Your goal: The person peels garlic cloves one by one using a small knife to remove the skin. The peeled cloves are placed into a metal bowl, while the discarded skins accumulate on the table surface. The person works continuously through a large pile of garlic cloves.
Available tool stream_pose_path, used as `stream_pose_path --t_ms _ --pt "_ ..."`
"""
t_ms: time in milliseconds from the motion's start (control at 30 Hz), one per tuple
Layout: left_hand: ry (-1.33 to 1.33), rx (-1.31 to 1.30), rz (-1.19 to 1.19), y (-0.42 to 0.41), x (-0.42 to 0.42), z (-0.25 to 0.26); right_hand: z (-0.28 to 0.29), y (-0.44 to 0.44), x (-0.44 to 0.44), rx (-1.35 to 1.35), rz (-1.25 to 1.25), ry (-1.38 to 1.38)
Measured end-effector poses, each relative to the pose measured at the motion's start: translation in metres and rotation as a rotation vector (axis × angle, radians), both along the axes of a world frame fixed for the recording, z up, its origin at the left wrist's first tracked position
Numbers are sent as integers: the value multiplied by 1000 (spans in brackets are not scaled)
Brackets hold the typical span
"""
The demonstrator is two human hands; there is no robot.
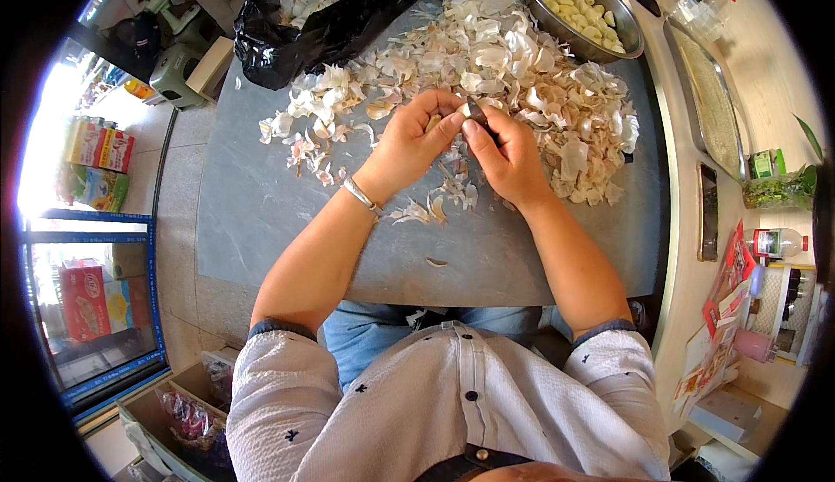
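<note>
My left hand [427,126] pinches a garlic clove [464,109] between thumb and forefinger; a second, brownish clove [432,123] shows against its curled fingers. Close against it, my right hand [505,146] grips a small dark-handled knife [478,115], its blade at the clove; most of the handle is hidden by the fingers. Both hands are over a heap of papery garlic skins [515,58] on a grey tabletop [274,221]. Peeled cloves [577,12] fill part of a steel bowl [629,38] at the far right.
A black plastic bag [280,58] with garlic inside lies at the far left of the table. A pale counter [678,234] along the right holds a phone [708,211] and a metal tray [708,100]. One bit of skin [436,262] lies near the table's front edge.
</note>
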State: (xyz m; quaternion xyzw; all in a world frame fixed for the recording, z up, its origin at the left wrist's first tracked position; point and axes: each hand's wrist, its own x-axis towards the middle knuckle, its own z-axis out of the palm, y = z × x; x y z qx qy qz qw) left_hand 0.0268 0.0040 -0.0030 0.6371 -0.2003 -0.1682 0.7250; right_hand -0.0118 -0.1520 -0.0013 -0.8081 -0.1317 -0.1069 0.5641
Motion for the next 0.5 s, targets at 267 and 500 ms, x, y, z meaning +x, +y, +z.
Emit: stream_pose_path --t_ms 267,500 --pt "-66 105 30 2 1 -5 3 -7 1 159 25 147" --pt "-123 244 -12 8 2 1 11 -12 7 -278 -6 -113"
